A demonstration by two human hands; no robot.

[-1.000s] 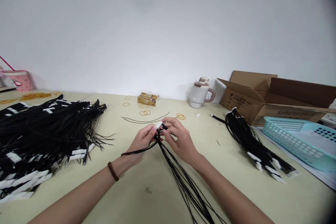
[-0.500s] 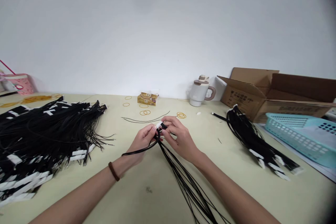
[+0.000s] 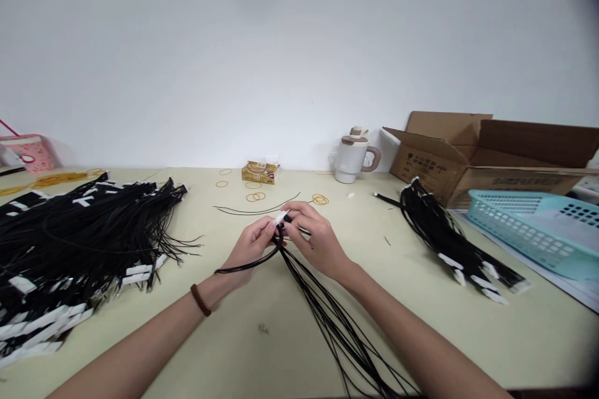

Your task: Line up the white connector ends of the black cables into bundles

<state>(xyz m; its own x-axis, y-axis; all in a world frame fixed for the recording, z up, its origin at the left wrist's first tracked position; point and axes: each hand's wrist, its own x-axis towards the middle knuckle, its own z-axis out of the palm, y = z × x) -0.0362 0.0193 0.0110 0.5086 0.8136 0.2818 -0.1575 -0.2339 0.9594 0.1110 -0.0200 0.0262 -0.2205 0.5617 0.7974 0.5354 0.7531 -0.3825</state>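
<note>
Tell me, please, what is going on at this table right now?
A person works at a pale table. The left hand and right hand meet at the top of a bunch of black cables, both pinching it near a white tag. A big pile of similar cables lies to the left, a smaller bundle to the right beside a blue basket, and loose rubber bands lie beyond the hands.

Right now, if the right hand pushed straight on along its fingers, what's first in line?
The left hand: both pinch the wire bundle tip to tip. Beyond, probably the loose wire on the table; depth unclear.
</note>
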